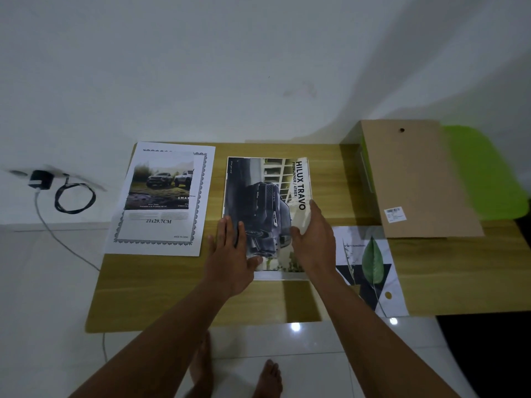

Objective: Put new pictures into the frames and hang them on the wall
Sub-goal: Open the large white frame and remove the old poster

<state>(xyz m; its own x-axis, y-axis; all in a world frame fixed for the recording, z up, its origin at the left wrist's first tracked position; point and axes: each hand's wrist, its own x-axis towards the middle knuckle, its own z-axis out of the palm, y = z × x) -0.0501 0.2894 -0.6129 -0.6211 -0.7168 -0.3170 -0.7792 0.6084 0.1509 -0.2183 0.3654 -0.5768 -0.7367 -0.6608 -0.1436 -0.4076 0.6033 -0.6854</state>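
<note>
A car picture reading "HILUX TRAVO" (267,196) lies in the middle of the wooden table (184,294), over what looks like a pale frame whose near edge (280,275) shows. My left hand (230,254) lies flat on the picture's near left part, fingers straight. My right hand (311,239) presses its right side with fingers extended. To the left lies a white insert sheet marked "21x29.7CM" (161,231) with a smaller photo of two trucks (162,182) on it. A leaf print (370,265) lies to the right.
A brown backing board (416,173) with a hanging hole lies at the back right over something green (482,173). A black charger with a coiled cable (41,179) sits on the wall at left. My bare feet (267,377) stand on white tiles.
</note>
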